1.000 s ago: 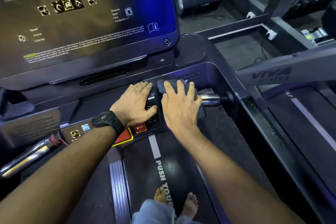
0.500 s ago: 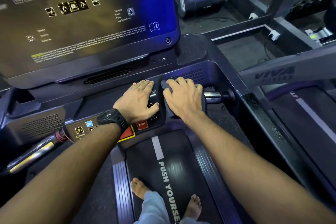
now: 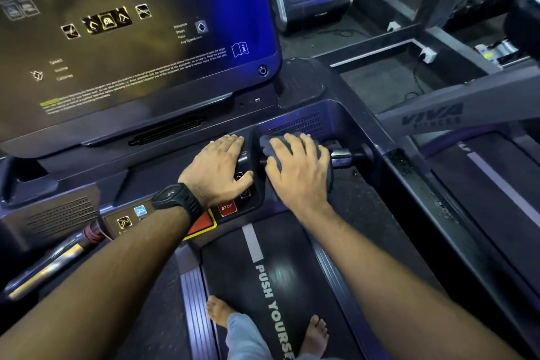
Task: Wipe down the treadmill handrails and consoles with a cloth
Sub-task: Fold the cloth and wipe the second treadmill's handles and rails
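Observation:
My right hand (image 3: 298,169) presses a dark cloth (image 3: 266,143) onto the right part of the treadmill console (image 3: 295,123), fingers spread over it. Only the cloth's edges show around the hand. The chrome grip of the right handrail (image 3: 340,153) sticks out just right of the cloth. My left hand (image 3: 217,168), a black watch on its wrist, lies flat on the console's button panel beside the red STOP button (image 3: 226,207). The big display screen (image 3: 117,38) rises behind both hands.
The left handrail (image 3: 52,260) runs off to the lower left. Bare feet stand on the belt (image 3: 277,275) below. The treadmill's side rail (image 3: 432,193) borders the right, with a neighbouring treadmill (image 3: 502,172) beyond it. Cables and a plug box (image 3: 426,55) lie on the floor behind.
My right hand has rubbed the cloth a little forward and back on the console, fingers curling then spreading again. The left hand has stayed on the button panel.

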